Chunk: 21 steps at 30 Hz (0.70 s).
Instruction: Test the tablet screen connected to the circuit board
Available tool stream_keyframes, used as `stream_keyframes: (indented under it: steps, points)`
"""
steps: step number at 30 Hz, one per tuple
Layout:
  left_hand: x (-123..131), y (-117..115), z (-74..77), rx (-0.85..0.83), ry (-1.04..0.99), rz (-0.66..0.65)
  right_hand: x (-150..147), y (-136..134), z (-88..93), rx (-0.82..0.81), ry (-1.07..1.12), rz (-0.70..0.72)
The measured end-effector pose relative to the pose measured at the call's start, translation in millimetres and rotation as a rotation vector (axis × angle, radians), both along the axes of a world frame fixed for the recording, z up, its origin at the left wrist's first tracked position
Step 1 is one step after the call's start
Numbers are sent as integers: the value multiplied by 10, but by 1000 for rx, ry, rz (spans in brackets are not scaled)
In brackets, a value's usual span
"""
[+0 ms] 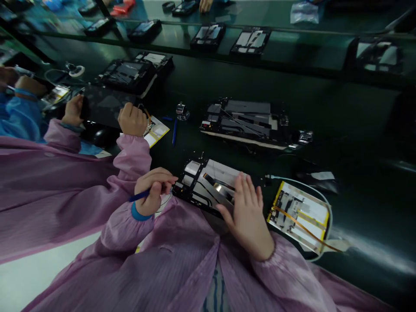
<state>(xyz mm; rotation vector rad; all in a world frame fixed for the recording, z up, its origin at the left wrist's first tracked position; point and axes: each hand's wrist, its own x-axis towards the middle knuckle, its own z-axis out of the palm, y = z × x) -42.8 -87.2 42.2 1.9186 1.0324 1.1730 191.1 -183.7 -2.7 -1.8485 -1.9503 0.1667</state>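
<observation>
An opened tablet (208, 182) lies in front of me, its white battery panels, black frame and flat ribbon cables exposed. My left hand (150, 190) is at the tablet's left end, fingers closed around a slim blue stick (139, 196) that points out to the left. The fingertips of that hand reach the tablet's corner. My right hand (248, 212) rests flat on the right part of the tablet, fingers stretched and thumb apart, covering some of the panels. Close to it on the right lies a display panel (299, 216) with yellow edges and an orange ribbon cable.
Behind my tablet lies a stack of opened tablets (243, 121). A small metal cylinder (182, 111) and a blue pen-like tool (174, 132) are left of it. A co-worker in a pink sleeve (133, 156) handles a dark panel (107, 104). More tablets (250, 41) line the rear shelf.
</observation>
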Motion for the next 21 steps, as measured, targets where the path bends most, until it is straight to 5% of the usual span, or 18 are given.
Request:
stream_keyframes:
  steps: [2, 5, 9, 12, 18, 21]
  points:
    - [197, -49, 106, 8, -223, -56, -142, 105, -74, -56, -56, -4]
    - [436, -77, 175, -78, -282, -191, -122, 167, -93, -82, -19, 58]
    - [665, -53, 135, -278, -183, -519, 143, 60, 159, -13, 339, 229]
    - [806, -60, 120, -309, -72, -648, 247, -64, 390, -12, 610, 347]
    - [937, -177, 208, -247, -6, -938, 351, -233, 524, -336, 887, 536]
    - [1025, -240, 202, -221, -31, -974, 524, -263, 490, -548, 989, 493]
